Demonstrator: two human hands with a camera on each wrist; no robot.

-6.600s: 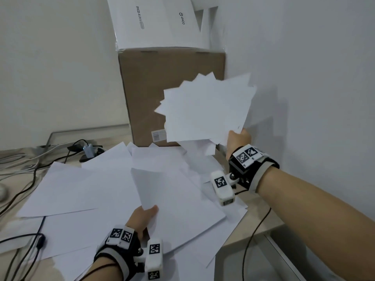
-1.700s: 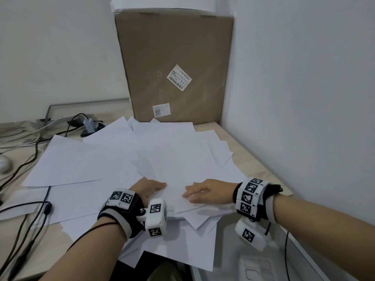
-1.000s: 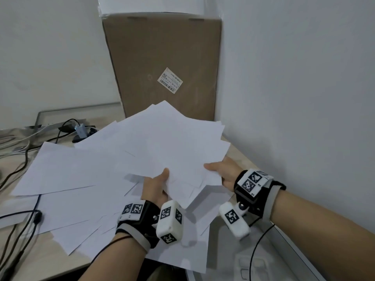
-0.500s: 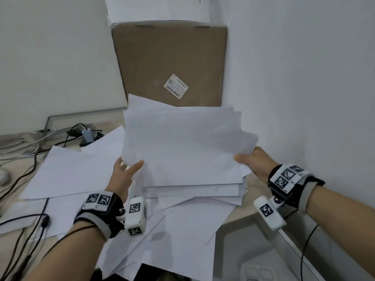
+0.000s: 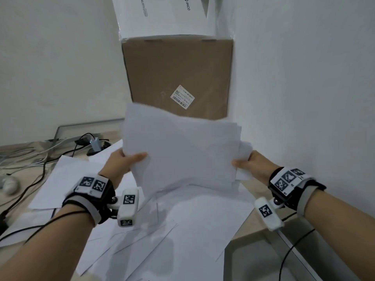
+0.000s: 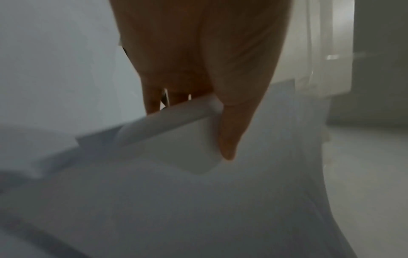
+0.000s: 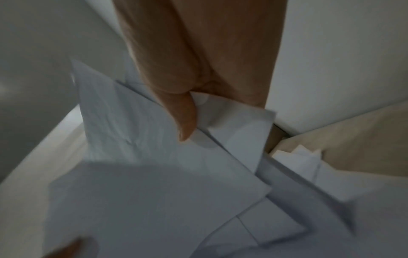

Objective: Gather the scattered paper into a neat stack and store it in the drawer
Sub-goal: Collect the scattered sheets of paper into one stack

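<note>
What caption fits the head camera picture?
Both hands, left hand and right hand, grip a paper bundle above loose sheets.

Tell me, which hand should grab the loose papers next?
Probably left. The left hand is nearer the loose papers on the desk; the right hand holds the stack by the wall.

Black wrist straps (image 5: 95,197) with checkered marker tags, white tagged camera pods (image 5: 128,207), thin black cables.
</note>
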